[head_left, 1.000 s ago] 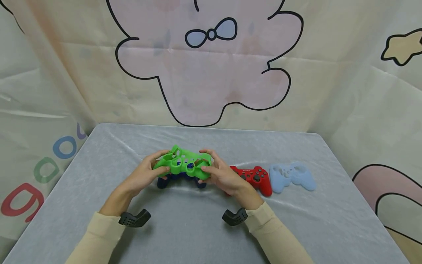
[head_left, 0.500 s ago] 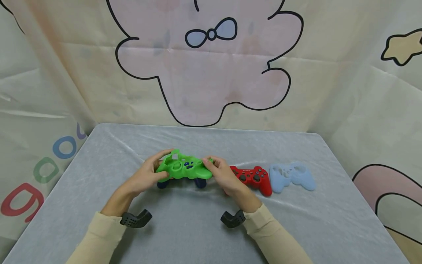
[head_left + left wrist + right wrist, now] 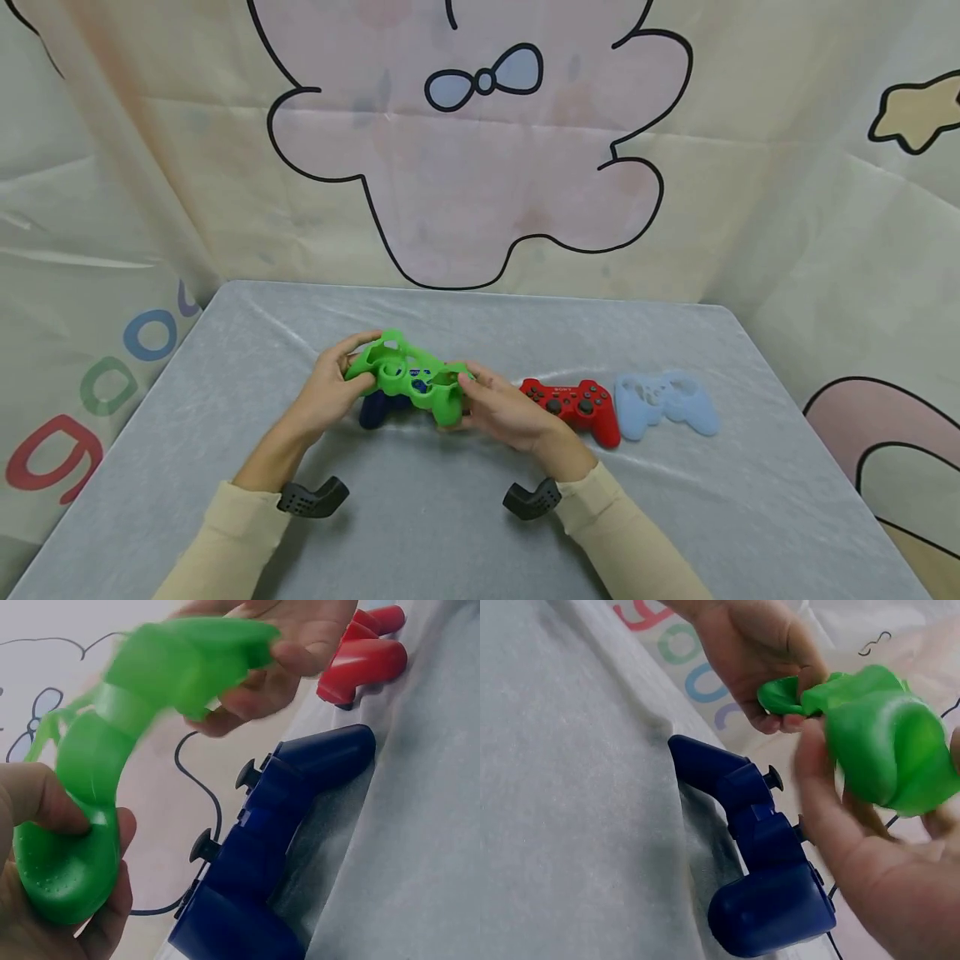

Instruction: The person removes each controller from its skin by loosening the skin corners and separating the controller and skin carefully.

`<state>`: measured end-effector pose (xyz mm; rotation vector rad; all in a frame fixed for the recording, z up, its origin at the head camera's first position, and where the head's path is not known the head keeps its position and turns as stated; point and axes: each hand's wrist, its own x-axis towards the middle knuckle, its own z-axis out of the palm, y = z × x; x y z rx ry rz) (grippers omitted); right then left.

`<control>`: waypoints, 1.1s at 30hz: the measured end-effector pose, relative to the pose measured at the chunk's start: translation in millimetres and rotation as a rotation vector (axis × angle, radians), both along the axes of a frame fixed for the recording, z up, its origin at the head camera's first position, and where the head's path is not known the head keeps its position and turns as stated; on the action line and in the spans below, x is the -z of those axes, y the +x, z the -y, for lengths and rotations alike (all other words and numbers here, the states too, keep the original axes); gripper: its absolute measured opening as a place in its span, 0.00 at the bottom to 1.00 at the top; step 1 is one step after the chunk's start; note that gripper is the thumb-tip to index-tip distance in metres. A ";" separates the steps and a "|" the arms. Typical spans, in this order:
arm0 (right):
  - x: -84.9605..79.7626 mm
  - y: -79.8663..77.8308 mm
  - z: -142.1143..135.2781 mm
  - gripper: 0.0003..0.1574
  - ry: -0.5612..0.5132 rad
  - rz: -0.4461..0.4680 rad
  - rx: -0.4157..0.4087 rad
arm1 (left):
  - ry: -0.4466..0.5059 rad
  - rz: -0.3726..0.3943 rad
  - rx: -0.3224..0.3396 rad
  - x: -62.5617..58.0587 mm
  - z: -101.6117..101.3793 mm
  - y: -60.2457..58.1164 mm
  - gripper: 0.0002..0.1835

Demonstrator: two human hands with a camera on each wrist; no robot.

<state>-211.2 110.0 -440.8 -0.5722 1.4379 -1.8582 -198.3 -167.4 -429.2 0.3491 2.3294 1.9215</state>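
A bright green silicone controller cover point(image 3: 405, 372) with cut-out holes is held up between both hands, bent and tilted down to the right. My left hand point(image 3: 327, 392) pinches its left grip, thumb on top and fingers behind, as the left wrist view shows with the cover's dimpled green end point(image 3: 67, 877). At the other end, my right hand point(image 3: 506, 408) grips the right side, thumb over the front. Below and behind the cover sits a dark blue game controller point(image 3: 761, 847) on the table, partly hidden by the cover in the head view; its black thumbsticks point up.
To the right of my right hand lies a red Sony controller point(image 3: 592, 408), its left part hidden behind the hand. Beside it is a translucent light blue controller cover point(image 3: 663, 402). A grey cloth covers the table point(image 3: 420, 517), with a printed curtain point(image 3: 480, 192) behind.
The green cover levelled out, then its right end dipped and twisted. My right hand's hold shifted from the top corner to lower on the right grip. The blue controller stays put.
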 end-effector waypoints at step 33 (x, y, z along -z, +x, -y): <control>-9.6 4.8 10.4 0.32 0.124 0.106 0.304 | 0.035 -0.103 -0.116 -1.8 -9.7 4.2 0.33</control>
